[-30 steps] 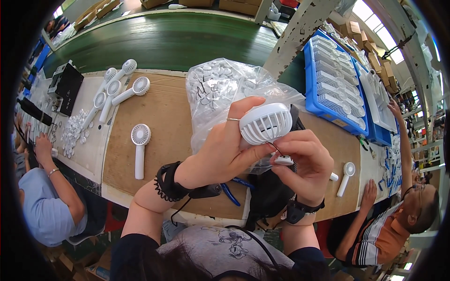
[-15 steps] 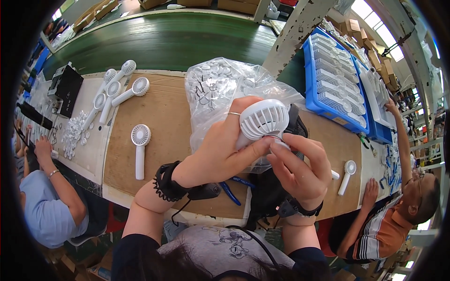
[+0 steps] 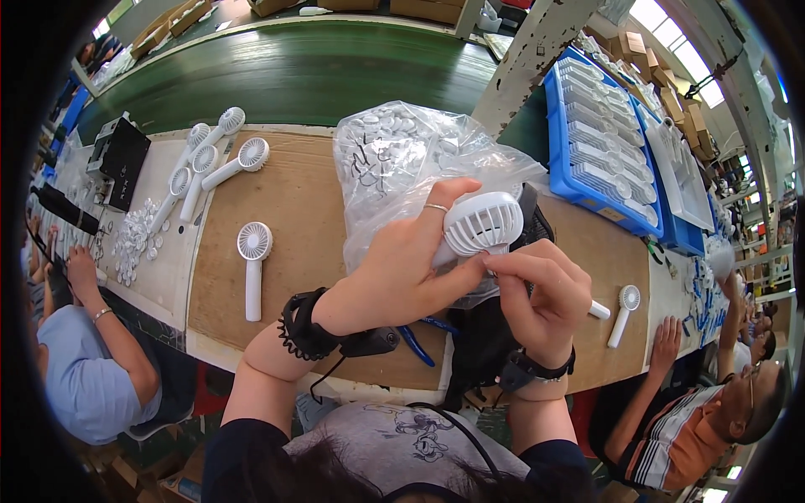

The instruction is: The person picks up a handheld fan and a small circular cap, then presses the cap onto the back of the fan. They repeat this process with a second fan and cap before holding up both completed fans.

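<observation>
Two hands meet at the middle of the frame around one white fan [image 3: 482,225]. Your left hand [image 3: 402,268] wraps its fingers around the fan from the left, pinching it with the grille facing up. Your right hand [image 3: 541,298] curls in from the right, fingertips pressed together at the fan's lower edge. Behind them sits a clear bag [image 3: 402,163] of parts on the brown surface [image 3: 285,201]. Left of centre, another fan [image 3: 251,268] lies flat. Upper right holds a blue tray [image 3: 599,159].
</observation>
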